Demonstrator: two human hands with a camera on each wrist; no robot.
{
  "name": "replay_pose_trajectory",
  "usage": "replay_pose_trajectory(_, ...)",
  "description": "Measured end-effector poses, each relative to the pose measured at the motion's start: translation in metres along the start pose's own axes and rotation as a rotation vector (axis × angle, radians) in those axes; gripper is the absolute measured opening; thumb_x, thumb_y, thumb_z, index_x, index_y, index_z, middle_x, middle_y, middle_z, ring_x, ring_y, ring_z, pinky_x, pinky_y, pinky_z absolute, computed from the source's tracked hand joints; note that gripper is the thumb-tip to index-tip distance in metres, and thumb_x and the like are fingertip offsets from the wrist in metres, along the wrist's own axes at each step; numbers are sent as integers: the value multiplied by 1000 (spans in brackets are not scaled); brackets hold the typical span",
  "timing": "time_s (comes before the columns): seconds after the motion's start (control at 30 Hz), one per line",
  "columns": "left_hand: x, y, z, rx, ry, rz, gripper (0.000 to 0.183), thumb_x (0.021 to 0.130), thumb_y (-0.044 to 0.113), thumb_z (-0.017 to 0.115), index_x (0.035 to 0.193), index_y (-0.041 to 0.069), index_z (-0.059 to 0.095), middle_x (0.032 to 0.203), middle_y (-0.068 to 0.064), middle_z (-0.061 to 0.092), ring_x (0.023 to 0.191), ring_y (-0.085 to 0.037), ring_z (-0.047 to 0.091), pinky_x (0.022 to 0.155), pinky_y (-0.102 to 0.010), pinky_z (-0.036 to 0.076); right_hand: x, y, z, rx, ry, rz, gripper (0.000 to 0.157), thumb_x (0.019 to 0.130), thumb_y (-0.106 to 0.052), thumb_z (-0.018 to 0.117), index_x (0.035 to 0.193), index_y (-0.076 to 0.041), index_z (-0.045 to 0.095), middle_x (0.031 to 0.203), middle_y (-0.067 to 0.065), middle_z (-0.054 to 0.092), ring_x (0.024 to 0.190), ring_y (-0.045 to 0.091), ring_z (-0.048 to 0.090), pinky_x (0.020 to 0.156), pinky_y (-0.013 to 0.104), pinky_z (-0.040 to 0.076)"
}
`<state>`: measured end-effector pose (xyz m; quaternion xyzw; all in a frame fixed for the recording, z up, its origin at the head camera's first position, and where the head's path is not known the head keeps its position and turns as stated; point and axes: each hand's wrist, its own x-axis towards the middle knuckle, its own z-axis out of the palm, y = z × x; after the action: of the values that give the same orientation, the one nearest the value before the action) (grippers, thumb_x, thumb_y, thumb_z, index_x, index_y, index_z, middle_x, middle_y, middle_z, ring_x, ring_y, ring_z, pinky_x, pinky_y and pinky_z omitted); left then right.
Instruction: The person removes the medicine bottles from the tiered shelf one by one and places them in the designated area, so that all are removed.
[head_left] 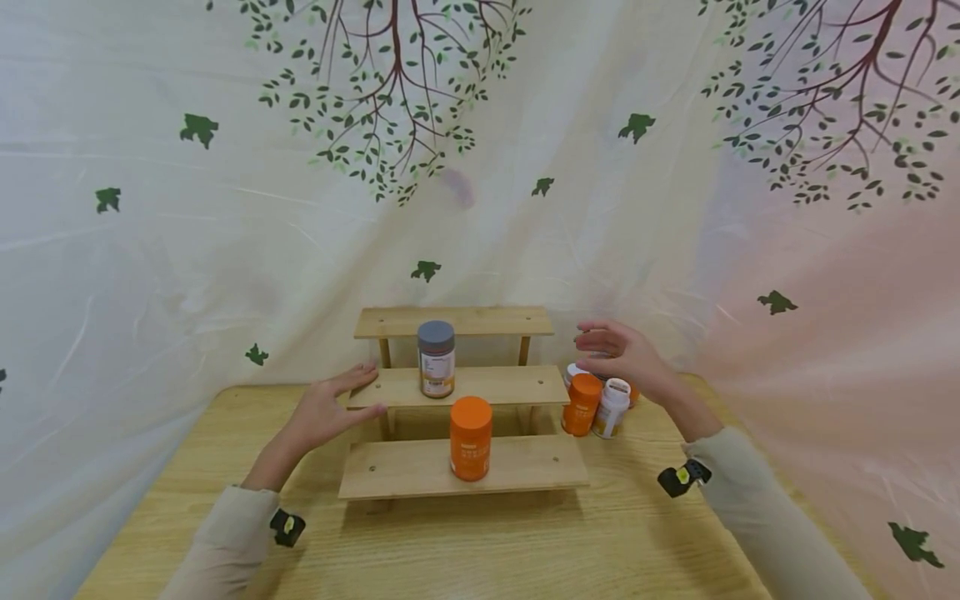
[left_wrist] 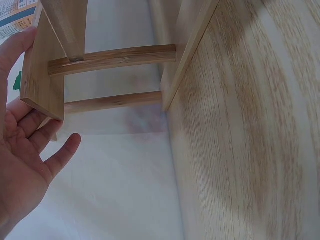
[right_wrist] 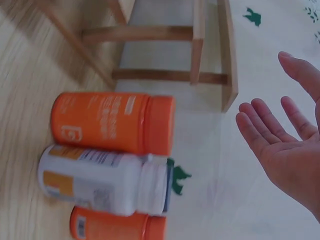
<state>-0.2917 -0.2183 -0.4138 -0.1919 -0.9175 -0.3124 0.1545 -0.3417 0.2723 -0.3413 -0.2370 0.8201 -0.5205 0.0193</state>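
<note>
Wooden shelf (head_left: pixel 495 383); smooth plastic jars (head_left: pixel 471 442)

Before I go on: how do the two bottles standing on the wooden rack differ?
The grey-capped bottle stands on the middle shelf; the orange bottle stands on the bottom shelf. The grey-capped bottle carries a mostly pale label, while the orange bottle is orange from lid to base, with whitish print. Both stand upright with lids on.
</note>
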Motion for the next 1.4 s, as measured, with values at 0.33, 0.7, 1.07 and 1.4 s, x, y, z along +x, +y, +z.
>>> replay_pose_trajectory(0.33, -2, 1, 2, -5, 14, 5, 67, 84, 36, 84, 139, 5, 63, 148, -15, 57, 140, -38, 51, 111, -61, 43, 24, -28, 33, 83, -92, -77, 60, 93, 0, 71, 147, 1, 46, 142, 28, 57, 125, 19, 63, 96, 24, 56)
replay_pose_trajectory(0.7, -2, 3, 2, -3, 6, -7, 68, 85, 39, 83, 140, 4, 62, 149, -15, 55, 141, -38, 50, 112, -60, 42, 45, -47, 63, 122, -156, -111, 58, 92, -7, 75, 145, -8, 51, 144, 28, 55, 126, 29, 62, 103, 31, 54)
replay_pose_trajectory(1.07, -1, 1, 1, 0, -5, -10, 69, 86, 39, 82, 142, 6, 60, 151, -14, 53, 142, -37, 49, 112, -60, 42, 63, -59, 88, 116, -207, -147, 56, 92, -5, 74, 144, -7, 52, 143, 30, 55, 130, 35, 60, 102, 39, 56)
replay_pose_trajectory(1.4, -1, 1, 0, -8, -10, -17, 70, 85, 40, 83, 142, 7, 60, 152, -12, 53, 143, -36, 48, 113, -60, 41, 75, -70, 109, 135, -245, -149, 57, 91, -2, 74, 144, -3, 51, 142, 28, 57, 133, 43, 56, 105, 45, 54)
